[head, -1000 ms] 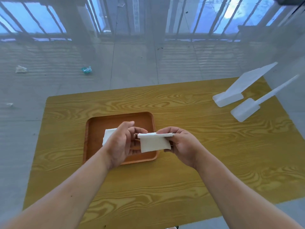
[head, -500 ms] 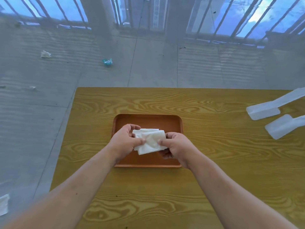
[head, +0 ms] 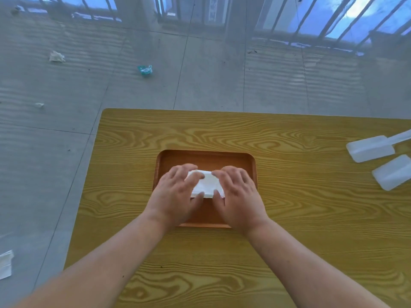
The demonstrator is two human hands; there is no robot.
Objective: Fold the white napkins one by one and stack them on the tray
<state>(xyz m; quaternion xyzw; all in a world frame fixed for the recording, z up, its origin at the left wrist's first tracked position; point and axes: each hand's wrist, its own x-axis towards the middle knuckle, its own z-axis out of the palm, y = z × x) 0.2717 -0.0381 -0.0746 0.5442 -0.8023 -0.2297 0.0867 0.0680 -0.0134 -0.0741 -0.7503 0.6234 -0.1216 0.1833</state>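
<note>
A brown wooden tray (head: 206,157) sits in the middle of the yellow wood-grain table (head: 300,218). On it lies a small stack of folded white napkins (head: 206,184). My left hand (head: 175,194) lies flat over the stack's left side, fingers spread, with thumb and forefinger touching its edges. My right hand (head: 238,194) mirrors it on the right side, also flat and spread. Both palms hide the outer ends of the stack and part of the tray floor. How many napkins are in the stack I cannot tell.
Two white plastic paddle-like pieces (head: 369,148) (head: 392,172) lie at the table's right edge. Beyond the table's far and left edges, the grey tiled floor holds a teal wrapper (head: 145,70), crumpled paper (head: 56,56) and a white sheet (head: 5,264).
Both hands carried the folded napkin from above the tray's near edge down onto the stack. The fingers have flattened and spread over it. My view has shifted left.
</note>
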